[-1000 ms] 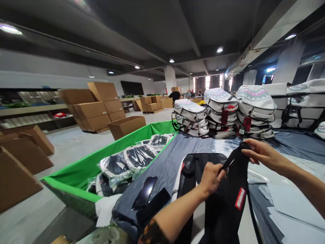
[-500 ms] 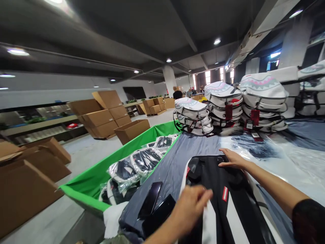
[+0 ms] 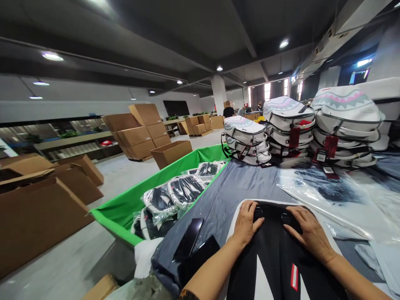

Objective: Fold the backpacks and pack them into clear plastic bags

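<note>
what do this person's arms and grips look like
Left grip and right grip wear no gloves. Left forearm and right forearm are bare, no watch showing. A dark sleeve with orange-brown patterning peeks in on the left; no right sleeve shows.

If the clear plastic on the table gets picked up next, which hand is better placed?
Probably the right hand: it rests on the side of the backpack nearer the clear plastic. The left hand, also touching the backpack, is farther away.

The black-and-white backpack (image 3: 275, 250) lies flat, strap-side up.
</note>
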Demonstrator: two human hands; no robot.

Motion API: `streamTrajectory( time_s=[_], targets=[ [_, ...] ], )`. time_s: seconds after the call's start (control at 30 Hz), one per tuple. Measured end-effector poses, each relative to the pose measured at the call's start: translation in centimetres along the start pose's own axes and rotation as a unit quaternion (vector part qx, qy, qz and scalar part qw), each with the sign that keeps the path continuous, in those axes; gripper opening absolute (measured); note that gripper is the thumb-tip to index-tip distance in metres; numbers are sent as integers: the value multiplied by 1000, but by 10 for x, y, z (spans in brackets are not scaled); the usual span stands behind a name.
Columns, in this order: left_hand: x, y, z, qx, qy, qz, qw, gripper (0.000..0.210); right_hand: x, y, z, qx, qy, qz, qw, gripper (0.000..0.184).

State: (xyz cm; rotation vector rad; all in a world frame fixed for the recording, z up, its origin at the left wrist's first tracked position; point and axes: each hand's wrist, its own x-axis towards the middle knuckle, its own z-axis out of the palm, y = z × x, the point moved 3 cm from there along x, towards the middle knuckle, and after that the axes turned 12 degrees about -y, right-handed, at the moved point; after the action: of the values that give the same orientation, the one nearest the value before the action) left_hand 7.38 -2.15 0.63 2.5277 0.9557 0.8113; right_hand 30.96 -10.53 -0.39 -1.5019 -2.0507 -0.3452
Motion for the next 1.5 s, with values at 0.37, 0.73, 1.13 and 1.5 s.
streamTrajectory(
  time_s=[0.37,0.73,1.13,1.5],
  targets=[
    [19,-21,38,100,-281,-101,949,39,-6,15,37,14,-340,143,929,37],
    [10,36,63,30,-392,-114,912,100,31,29,76,-89,-298,156,938,36],
    [-10,23,73,28,-207,-101,973,81,71,126,51,-80,-388,212,893,35],
    [12,27,87,36,-229,-70,970,72,106,79,59,-101,-452,170,870,30]
  ],
)
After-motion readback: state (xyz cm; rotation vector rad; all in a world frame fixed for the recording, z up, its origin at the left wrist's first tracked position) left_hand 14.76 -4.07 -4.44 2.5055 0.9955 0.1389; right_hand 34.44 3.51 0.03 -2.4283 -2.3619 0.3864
